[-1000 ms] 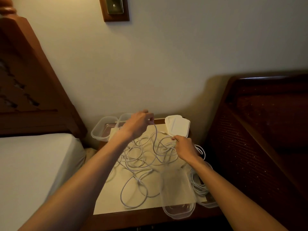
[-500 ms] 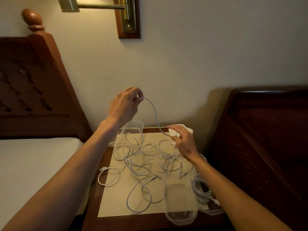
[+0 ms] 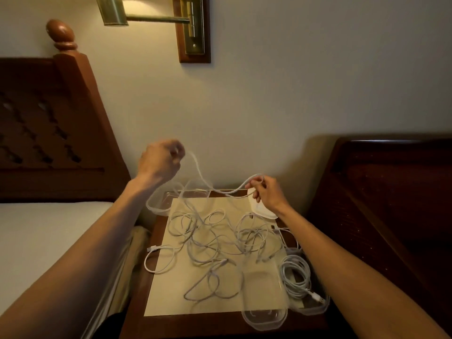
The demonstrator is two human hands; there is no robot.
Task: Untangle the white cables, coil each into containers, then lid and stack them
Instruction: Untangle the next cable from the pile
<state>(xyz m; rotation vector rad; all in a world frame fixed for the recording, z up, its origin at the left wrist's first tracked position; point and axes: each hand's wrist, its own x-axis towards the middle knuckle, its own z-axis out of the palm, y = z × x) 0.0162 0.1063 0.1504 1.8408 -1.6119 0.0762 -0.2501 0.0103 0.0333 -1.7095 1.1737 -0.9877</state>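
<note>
White cable (image 3: 208,179) sags in air between left hand (image 3: 159,162) and right hand (image 3: 267,194), pinched by both. Remaining thin cables (image 3: 215,243) lie tangled on the nightstand (image 3: 137,311). Clear plastic containers (image 3: 263,319) overhang the front edge; one coil (image 3: 294,277) is boxed at right.

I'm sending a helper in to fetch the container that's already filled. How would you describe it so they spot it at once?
Look at the bedside table between the two beds, at its near right corner. The clear container there holds a neatly coiled white cable. The clear container beside it and those at the far edge show no cable inside.
</note>
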